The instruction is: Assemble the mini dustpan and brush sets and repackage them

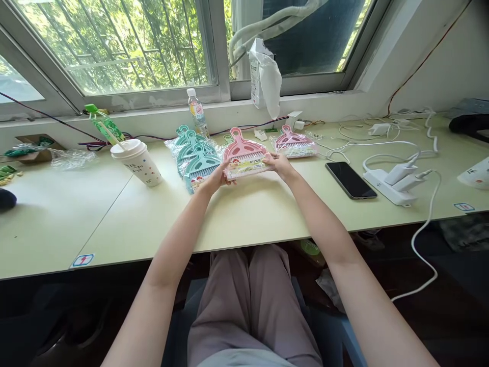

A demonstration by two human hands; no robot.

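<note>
A pink mini dustpan and brush set [244, 153] in clear wrapping is held between my two hands, tilted up above the table. My left hand [217, 178] grips its left edge, with the fingertips showing underneath. On its right edge, my right hand [278, 164] pinches the wrapping. Just left of it lie several wrapped teal dustpan and brush sets [198, 160], overlapping one another and close behind my left hand. To the right, past my right hand, another pink dustpan set [295, 142] lies on the table.
A white paper cup [136, 162] with a straw stands left, near a green bottle [105, 125]. A clear bottle [197, 112] stands by the window. At right are a black phone [350, 180], a white power strip [393, 186] and loose cables. The table's front edge [252, 245] crosses above my lap.
</note>
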